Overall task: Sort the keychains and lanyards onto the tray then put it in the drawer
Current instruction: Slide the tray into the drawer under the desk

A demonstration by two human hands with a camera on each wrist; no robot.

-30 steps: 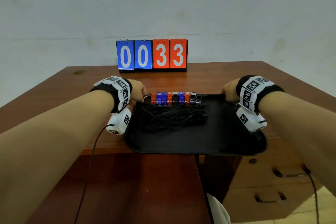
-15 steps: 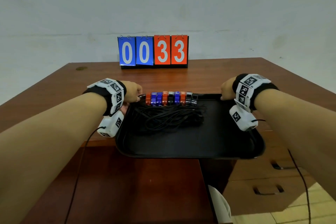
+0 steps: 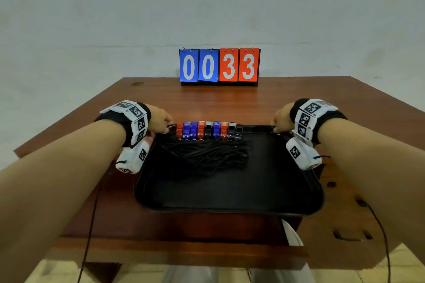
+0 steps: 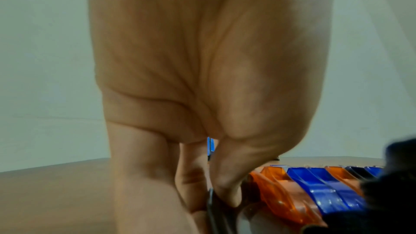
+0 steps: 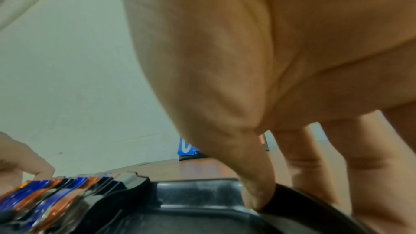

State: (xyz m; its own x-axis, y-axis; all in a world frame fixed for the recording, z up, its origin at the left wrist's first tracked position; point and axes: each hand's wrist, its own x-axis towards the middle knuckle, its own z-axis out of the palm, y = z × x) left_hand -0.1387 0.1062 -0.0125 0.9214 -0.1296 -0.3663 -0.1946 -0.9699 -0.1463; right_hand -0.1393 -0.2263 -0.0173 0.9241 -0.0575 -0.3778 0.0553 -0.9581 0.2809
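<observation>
— Where is the tray?

— The black rectangular plastic tray [image 3: 230,190] sits at the near edge of the brown wooden worktop [image 3: 230,103], its near rim jutting past that edge. Along its far side stands a tight row of orange, blue and black translucent plastic keychains [image 3: 208,130], and just in front of them lies a heap of black cord lanyards [image 3: 207,156].

— And the hands?

— The left hand [image 3: 159,120] holds the far left corner. In the left wrist view the thumb and fingers [image 4: 191,175] pinch the rim right beside the first orange keychain. The right hand [image 3: 281,119] holds the far right corner; the right wrist view shows its thumb pressed inside the rim while the fingers [image 5: 301,157] drop behind it, so it too pinches the tray's edge.

— Anything else about?

— A flip scoreboard with two blue and two red cards reading 0033 [image 3: 219,65] stands at the back of the worktop against the pale wall. To the lower right, wooden drawer fronts with dark handles [image 3: 349,235] show below the worktop; they look blurred.
</observation>
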